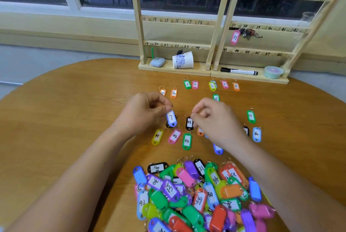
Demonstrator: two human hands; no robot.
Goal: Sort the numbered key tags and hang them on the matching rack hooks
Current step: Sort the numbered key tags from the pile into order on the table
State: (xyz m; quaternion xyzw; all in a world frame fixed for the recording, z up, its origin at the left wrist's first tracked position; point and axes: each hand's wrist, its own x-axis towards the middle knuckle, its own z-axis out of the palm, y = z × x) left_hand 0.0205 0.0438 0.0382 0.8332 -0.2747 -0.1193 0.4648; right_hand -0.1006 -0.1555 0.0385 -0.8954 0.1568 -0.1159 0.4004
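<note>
Head view, sorting stage. The left hand (144, 112) pinches the upper end of a blue tag (171, 118) marked 7 between thumb and curled fingers (164, 109). The tag hangs below the fingertips with its label facing the camera and its lower end just above the table (74, 119). The right hand (215, 119), fingers also curled, closes its fingertips (195, 115) on the ring end of a black tag (189, 123) marked 23, which lies flat on the table just beside the blue one. The contact appears to be a pinch on the ring, though the ring itself is too small to confirm.

Other tags lie in loose numbered rows around both hands. A mixed pile (196, 194) sits near the table edge, closest to the person. On the wooden rack (177, 20) beyond, one pink tag (235, 37) marked 37 hangs from its hook.

Handling, as judged: each tag is a light, stiff plastic shell with a smooth, somewhat slippery surface and a thin wire ring. A fingertip pinch on the sides of the body holds it securely. That grip also leaves the ring free to pass over a hook, which a grip on the ring itself would obstruct.
</note>
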